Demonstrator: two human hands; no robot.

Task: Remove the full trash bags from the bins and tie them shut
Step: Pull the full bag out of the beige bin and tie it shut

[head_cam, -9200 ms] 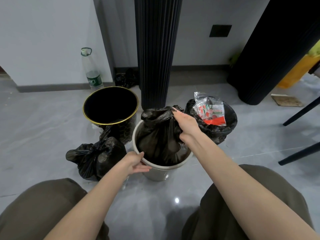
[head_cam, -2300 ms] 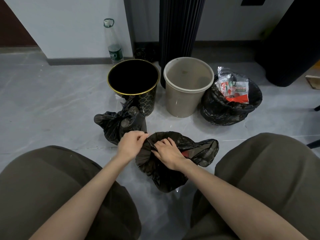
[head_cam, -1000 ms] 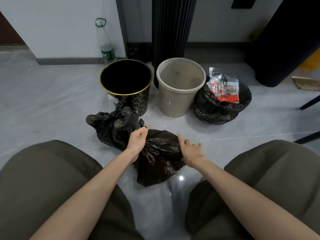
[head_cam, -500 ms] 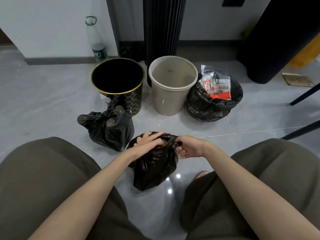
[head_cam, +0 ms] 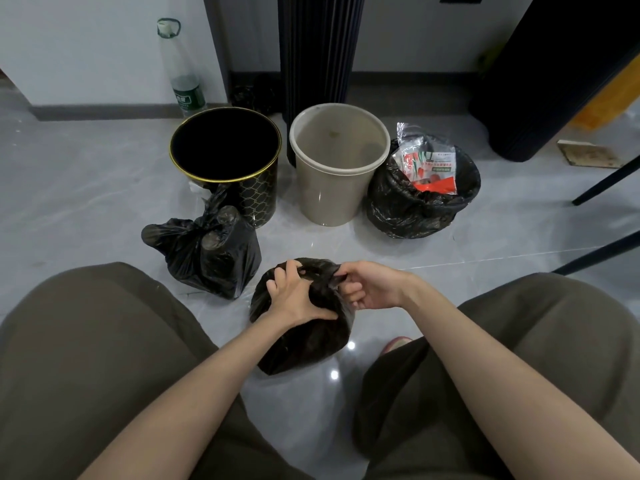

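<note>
Black plastic trash bag (head_cam: 304, 337) sat on the glossy grey floor (head_cam: 86, 202) at the centre of the frame, between my knees, close enough for both hands to work its neck. My left hand (head_cam: 294, 296) lay over its top, fingers curled into the gathered film and thumb pressed on the near side, which I judged was to hold the bulk down and the neck closed. My right hand (head_cam: 367, 285), just right of it, pinched a twisted ear of the plastic between thumb and bent fingers, drawing it sideways. The knot did not look finished.

1 knotted black bag (head_cam: 211, 258) stood left of centre, just in front of the black bin with a gold rim (head_cam: 256, 199), set out of my way. That bin and the beige plastic bin (head_cam: 329, 195) beside it stood unlined. At the upper right, a 3rd bin (head_cam: 408, 213) still wore its black liner with a red-and-white packet (head_cam: 426, 164) poking out, so 1 bag remained to pull.
</note>
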